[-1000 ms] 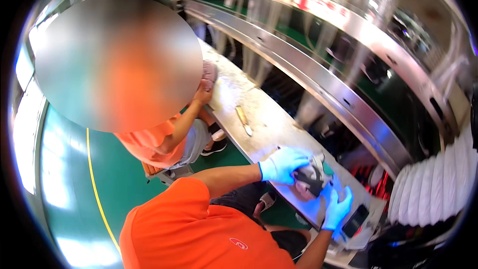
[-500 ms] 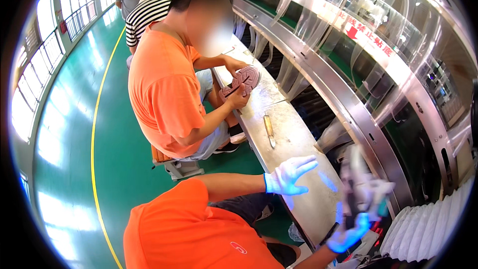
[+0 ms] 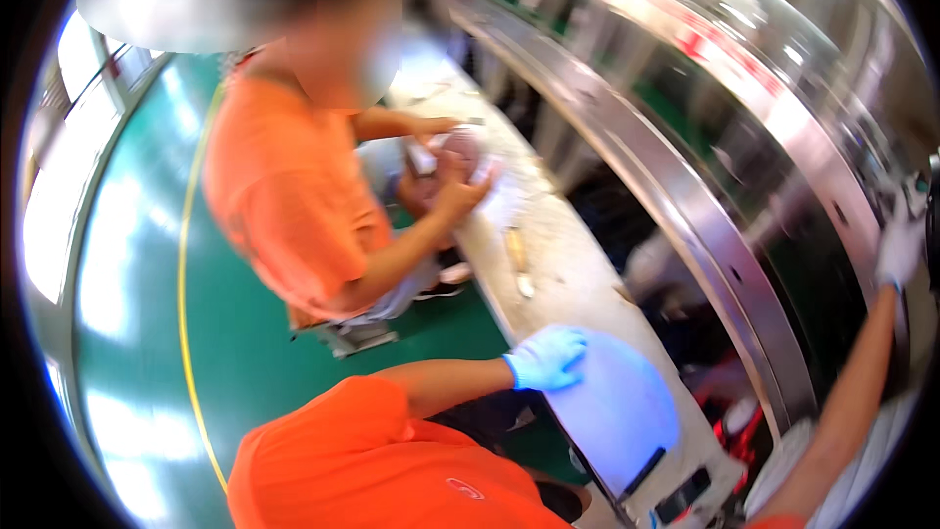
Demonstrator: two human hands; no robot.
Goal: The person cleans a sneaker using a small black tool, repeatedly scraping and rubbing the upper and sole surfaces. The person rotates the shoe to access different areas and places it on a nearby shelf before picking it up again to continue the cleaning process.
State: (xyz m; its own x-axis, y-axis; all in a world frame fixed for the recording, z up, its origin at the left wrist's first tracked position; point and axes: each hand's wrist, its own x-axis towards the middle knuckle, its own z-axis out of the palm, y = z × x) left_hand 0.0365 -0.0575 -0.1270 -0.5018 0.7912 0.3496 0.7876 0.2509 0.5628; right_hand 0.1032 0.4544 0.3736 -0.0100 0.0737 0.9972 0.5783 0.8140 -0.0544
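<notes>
My left hand (image 3: 548, 358), in a white glove lit blue, rests on the near edge of the pale workbench (image 3: 578, 264), fingers loosely stretched over its top with nothing seen in them. Far out to the right, my right hand (image 3: 898, 247), also gloved, reaches up against the metal side of the machine. Something dark and grey is by its fingertips, too blurred and close to the picture's rim to name. Beyond my left hand a yellow-handled tool (image 3: 518, 263) with a pale tip lies on the bench.
A co-worker in orange (image 3: 284, 176) sits ahead, holding a shoe (image 3: 462, 149). A black phone-like slab (image 3: 682, 497) and a dark strip (image 3: 643, 471) lie at the bench's near end. Along the right runs a metal conveyor rail (image 3: 627, 171); a white ribbed hose (image 3: 891, 436) is below my right arm.
My right hand has swung from the bench end far out to the right and up to the machine; the blurred shoe-like thing it carried is no longer clear. My left hand has lowered onto the bench edge.
</notes>
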